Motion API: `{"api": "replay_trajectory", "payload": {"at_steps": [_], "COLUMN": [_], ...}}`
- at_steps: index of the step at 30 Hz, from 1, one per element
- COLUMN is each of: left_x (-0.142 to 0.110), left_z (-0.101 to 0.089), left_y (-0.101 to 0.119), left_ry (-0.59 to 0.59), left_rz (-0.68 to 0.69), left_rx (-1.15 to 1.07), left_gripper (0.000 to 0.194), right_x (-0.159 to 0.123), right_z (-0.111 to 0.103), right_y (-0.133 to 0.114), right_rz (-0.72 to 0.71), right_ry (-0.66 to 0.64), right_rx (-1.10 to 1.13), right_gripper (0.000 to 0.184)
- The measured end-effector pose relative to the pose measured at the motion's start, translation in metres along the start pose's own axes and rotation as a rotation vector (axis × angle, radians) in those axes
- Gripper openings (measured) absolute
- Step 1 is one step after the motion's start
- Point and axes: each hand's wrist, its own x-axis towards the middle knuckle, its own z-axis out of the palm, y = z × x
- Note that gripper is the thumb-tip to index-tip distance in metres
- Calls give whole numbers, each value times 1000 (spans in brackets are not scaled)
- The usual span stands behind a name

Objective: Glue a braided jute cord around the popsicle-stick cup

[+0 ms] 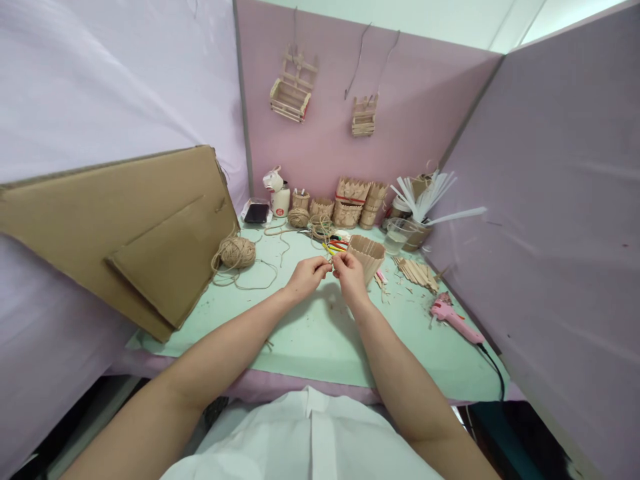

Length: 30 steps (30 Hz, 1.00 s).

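Observation:
Over the middle of the table, my left hand (311, 275) and my right hand (349, 272) meet at the fingertips. Both are closed in a pinch, and what sits between the fingers is too small to make out. Just behind my right hand stands a basket made of wooden sticks (367, 255) with a jagged rim. Yellow and red handled tools (336, 247) lie beyond my fingertips, close to loose twine (323, 227). To the left, a ball of twine (237, 253) rests with a strand trailing toward the middle.
A pink glue gun (457, 320) and a pile of wooden sticks (419, 274) lie at right. White glue sticks (430, 197) stand behind a clear plastic cup (397, 237). Large cardboard (165, 220) leans at left. A phone (257, 213) and finished stick baskets (347, 213) line the back.

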Motion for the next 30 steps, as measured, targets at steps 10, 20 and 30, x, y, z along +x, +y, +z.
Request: {"api": "replay_trajectory", "payload": {"at_steps": [10,20,30], "left_x": [-6,-8,1], "left_z": [6,4,5], "left_y": [9,7,-5], "left_ry": [-79,-49,9], "left_rz": [39,-49,-126], "left_rx": [67,-55,-316], "left_gripper": [23,22,24], "right_x": [2,9,9], "right_z": [-8,-15,-13], "right_y": [-6,-5,-7], "right_rz": [-109,-99,-46], "right_ry": [145,82,40], "right_rx": [65,114,101], "right_gripper": [24,25,32]}}
